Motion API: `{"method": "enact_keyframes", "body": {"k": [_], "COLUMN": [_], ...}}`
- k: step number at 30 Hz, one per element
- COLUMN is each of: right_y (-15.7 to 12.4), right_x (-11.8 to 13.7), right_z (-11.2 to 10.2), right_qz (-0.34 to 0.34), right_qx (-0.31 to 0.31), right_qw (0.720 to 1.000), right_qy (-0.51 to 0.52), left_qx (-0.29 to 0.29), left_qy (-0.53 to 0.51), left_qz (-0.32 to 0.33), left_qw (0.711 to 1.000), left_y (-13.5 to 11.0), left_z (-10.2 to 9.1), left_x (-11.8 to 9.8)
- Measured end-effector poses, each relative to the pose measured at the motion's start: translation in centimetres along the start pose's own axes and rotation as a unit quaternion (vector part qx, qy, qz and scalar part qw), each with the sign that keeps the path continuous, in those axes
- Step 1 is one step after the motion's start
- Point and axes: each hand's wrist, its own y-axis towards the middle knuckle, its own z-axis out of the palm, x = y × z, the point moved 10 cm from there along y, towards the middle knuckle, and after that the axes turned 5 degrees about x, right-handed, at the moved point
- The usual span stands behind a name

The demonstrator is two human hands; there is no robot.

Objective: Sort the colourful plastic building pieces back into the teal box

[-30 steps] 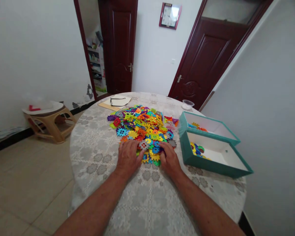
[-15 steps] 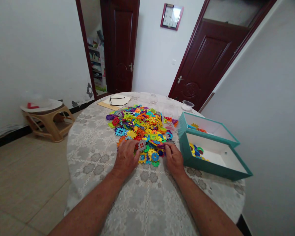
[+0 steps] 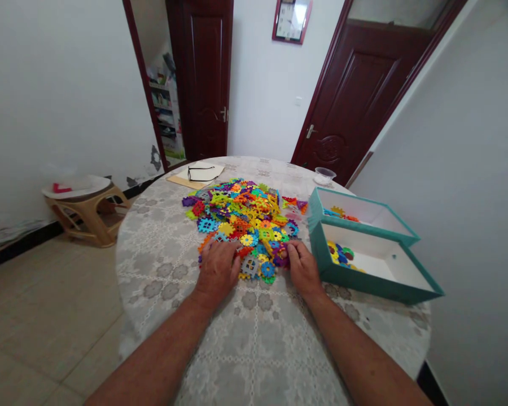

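Note:
A heap of colourful plastic gear-shaped building pieces (image 3: 245,211) lies in the middle of the table. My left hand (image 3: 218,265) rests on the heap's near left edge, thumb apart from the fingers, with nothing visibly gripped; its fingertips are partly hidden. Close to its thumb are a red piece (image 3: 244,251) and a grey square piece (image 3: 249,267) lying on top. At the heap's near right side, my right hand (image 3: 303,268) pinches a purple gear piece (image 3: 281,255) between thumb and fingers. A blue round gear (image 3: 267,269) lies between the hands.
Two teal boxes with white insides, the near box (image 3: 376,290) and the far box (image 3: 372,206), stand at the right holding some pieces. Eyeglasses (image 3: 201,173) lie on papers at the back left. A clear plastic bowl (image 3: 325,173) sits at the back right.
The grey square piece has left my left hand and lies nearer the front edge of the heap. The purple piece at my right hand now shows more fully. The view has shifted slightly.

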Motion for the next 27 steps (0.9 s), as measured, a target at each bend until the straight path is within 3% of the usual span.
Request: {"method": "enact_keyframes", "body": {"k": [7,17,24,27], "right_y": [-0.6,-1.6,-3.7,-4.4], "right_x": [0.4,3.2,7.6,7.5], "right_z": [0.9,2.5,3.6,4.9], "right_qz": [0.021,-0.039,-0.190,-0.195], "right_qx": [0.032,0.109,0.164,0.209], "right_qw": [0.997,0.989,0.968,0.956], "right_qy": [0.068,0.087,-0.017,-0.073], "left_qx": [0.003,-0.040,0.034,0.070], "left_qy": [0.022,-0.027,-0.119,-0.159], "left_qz": [-0.005,0.007,0.053,0.074], "left_qw": [1.000,0.999,0.991,0.982], "left_y": [0.0,-0.1,-0.3,-0.5], "left_z": [0.3,-2.1,-0.7,0.1], "left_x": [0.0,-0.5,-2.3,-3.1]}}
